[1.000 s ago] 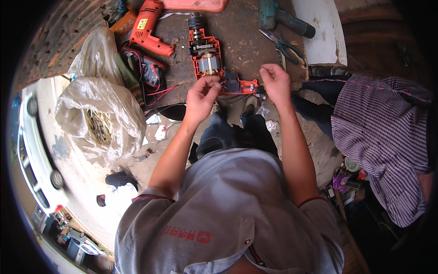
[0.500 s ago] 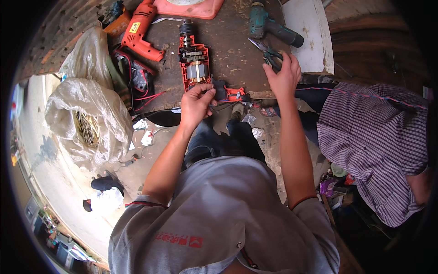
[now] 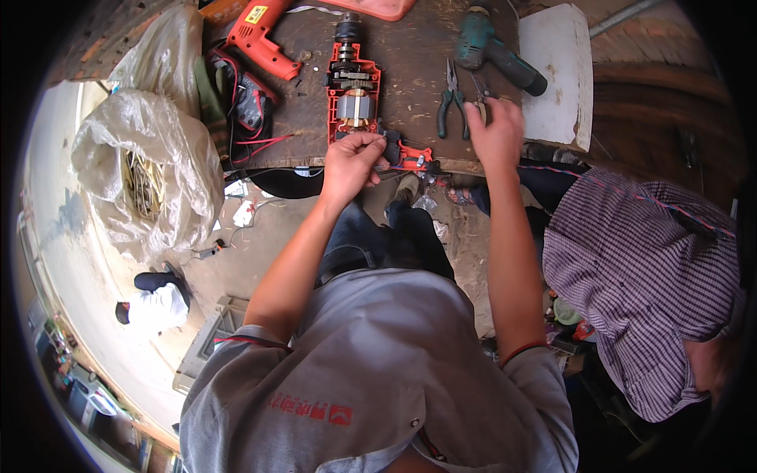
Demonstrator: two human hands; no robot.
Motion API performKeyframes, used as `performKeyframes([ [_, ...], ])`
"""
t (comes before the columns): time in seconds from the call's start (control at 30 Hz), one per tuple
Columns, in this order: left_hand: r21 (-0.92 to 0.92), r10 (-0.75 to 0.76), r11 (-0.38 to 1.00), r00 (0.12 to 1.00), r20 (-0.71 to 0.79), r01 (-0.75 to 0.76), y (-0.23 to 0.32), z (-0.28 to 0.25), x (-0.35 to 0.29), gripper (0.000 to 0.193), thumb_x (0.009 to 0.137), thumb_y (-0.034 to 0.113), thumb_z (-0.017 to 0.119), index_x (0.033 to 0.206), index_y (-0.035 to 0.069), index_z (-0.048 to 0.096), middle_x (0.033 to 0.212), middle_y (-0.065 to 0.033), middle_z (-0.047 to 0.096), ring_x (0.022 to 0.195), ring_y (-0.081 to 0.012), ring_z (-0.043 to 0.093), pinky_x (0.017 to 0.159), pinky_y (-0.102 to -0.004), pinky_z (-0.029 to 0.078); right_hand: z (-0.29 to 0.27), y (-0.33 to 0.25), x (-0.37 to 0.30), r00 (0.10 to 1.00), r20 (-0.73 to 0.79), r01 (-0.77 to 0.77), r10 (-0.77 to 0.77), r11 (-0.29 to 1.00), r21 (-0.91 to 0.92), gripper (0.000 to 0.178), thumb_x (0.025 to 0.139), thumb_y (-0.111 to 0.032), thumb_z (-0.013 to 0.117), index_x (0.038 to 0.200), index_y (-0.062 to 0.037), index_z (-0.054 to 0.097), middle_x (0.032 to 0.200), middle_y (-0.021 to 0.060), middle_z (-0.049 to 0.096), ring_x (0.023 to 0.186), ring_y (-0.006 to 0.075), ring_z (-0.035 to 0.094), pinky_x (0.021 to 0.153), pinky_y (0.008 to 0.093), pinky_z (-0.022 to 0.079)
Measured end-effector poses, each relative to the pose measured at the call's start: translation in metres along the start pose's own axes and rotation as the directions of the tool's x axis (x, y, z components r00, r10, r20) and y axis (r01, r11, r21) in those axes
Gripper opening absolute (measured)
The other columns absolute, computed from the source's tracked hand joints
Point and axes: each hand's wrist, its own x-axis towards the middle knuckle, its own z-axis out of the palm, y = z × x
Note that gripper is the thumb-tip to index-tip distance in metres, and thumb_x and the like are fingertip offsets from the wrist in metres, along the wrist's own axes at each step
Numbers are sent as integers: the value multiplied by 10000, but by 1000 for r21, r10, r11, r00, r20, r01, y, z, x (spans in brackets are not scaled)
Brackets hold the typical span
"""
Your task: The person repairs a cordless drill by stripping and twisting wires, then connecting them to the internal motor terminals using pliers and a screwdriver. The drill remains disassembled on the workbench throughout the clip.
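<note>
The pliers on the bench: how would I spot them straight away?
On the brown workbench, look between the opened orange drill and the teal drill. The pliers lie just left of the right hand; unlike the drills, they have two splayed dark handles below a slim metal nose.

The orange-red drill [image 3: 355,98] lay opened, gears [image 3: 356,83] and motor [image 3: 356,111] bared, just beyond the left hand [image 3: 353,167], its handle [image 3: 412,158] running out to that hand's right (the dark chuck [image 3: 348,30] pointed away). Dark-handled pliers [image 3: 449,97] lay just left of the right hand [image 3: 498,138], handles spread.
</note>
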Motion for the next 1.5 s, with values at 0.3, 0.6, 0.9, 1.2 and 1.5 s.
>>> performKeyframes([
  [0.3,-59,-5,998,998,64,8,0,-6,1,199,1005,166,643,1109,9,708,748,-45,710,481,-71,581,431,-207,450,-21,17,0,875,394,-220,280,957,-190,581,795,-519,785,1124,-50,684,1380,230,503,1293,421,474,1071,516,408],
  [0.6,-31,-9,999,995,102,12,-6,-8,6,211,1010,163,635,1095,-16,707,784,-67,721,536,-85,615,493,-219,497,-3,8,-7,941,273,-86,201,921,-381,415,851,-286,624,1121,26,583,1169,274,592,1165,479,561,941,540,489],
  [0.9,-71,-4,997,995,98,11,-11,-7,5,202,1012,151,633,1088,-17,715,807,-80,728,579,-95,646,538,-229,532,-65,-23,-85,876,395,-481,278,562,673,526,836,-92,681,1306,14,470,1094,175,636,942,283,648,834,403,520],
  [1.2,-65,10,998,992,123,-2,-14,-9,4,207,1017,146,627,1110,-15,719,831,-84,734,650,-112,681,595,-232,553,-57,-74,-116,804,592,-222,53,950,217,720,730,-166,723,1384,3,475,1272,246,541,1237,447,500,1066,506,408],
  [1.5,-65,34,998,985,170,-23,-18,-13,5,199,1022,105,582,1097,-17,719,877,-70,746,691,-94,687,626,-218,554,-48,-100,-102,827,558,-186,71,971,152,673,732,-204,755,1332,-18,513,1187,210,573,1148,424,556,989,509,458],
])
